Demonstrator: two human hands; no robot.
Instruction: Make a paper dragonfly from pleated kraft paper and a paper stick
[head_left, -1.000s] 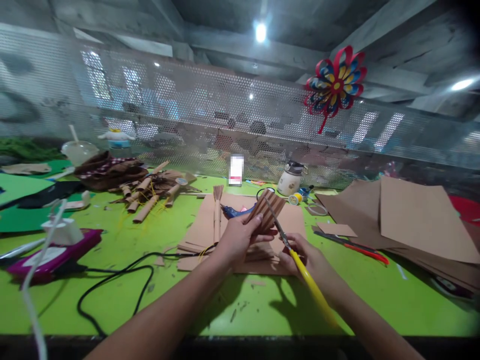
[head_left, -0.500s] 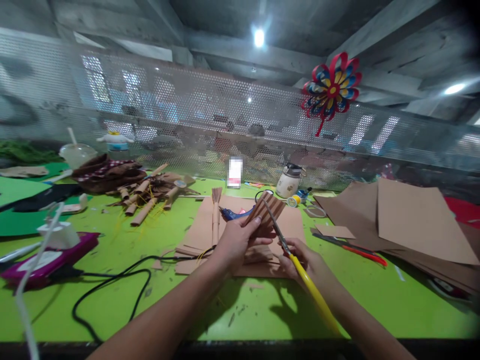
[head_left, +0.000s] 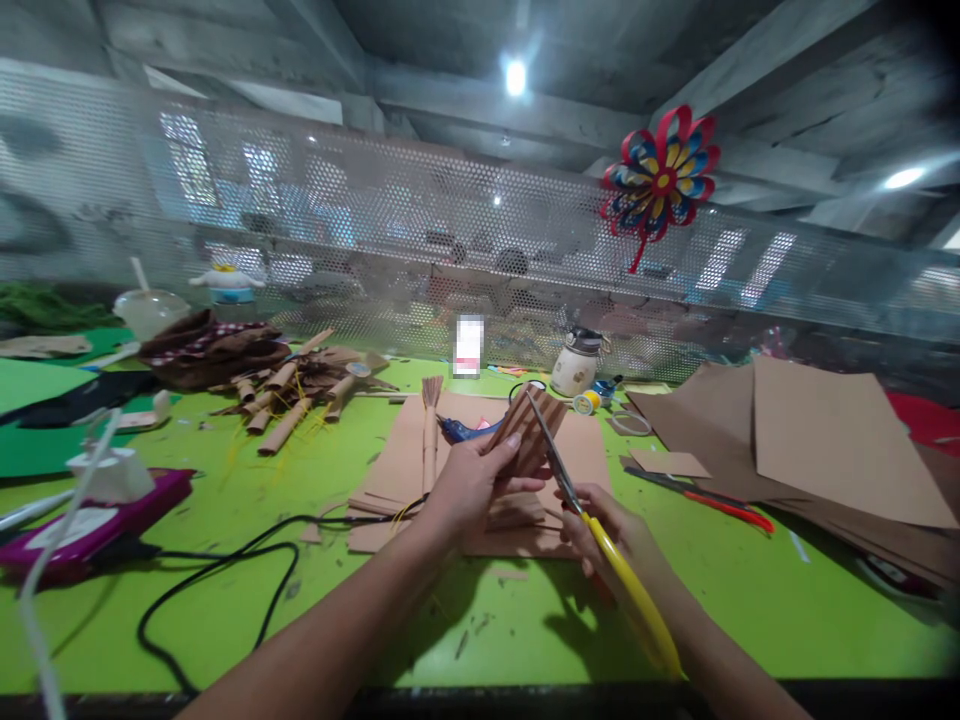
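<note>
Striped brown paper (head_left: 534, 415) is pinched in my left hand (head_left: 476, 485), thumb on top, above a brown cardboard sheet (head_left: 390, 460). My right hand (head_left: 611, 530) grips yellow-handled scissors (head_left: 626, 585). Their metal blades point up and away and lie against the striped paper; whether they cut into it is hard to tell. Left of my left hand stretches a rolled paper piece with a frayed top (head_left: 430, 430). Behind the striped paper sits a blue tool (head_left: 465, 430), partly hidden. Folded brown paper (head_left: 517, 512) lies below my left hand.
Brown paper rolls (head_left: 285, 425) are piled at the left, near a purple power strip (head_left: 97, 525) and its black cable. Large brown sheets (head_left: 840, 430) and red-handled scissors (head_left: 727, 510) lie at the right. A jar (head_left: 575, 365) and yellow spool (head_left: 587, 402) stand behind.
The yellow scissor handles have swung apart a little in my right hand, and a reddish part now shows beneath it. My left hand keeps its hold on the striped paper.
</note>
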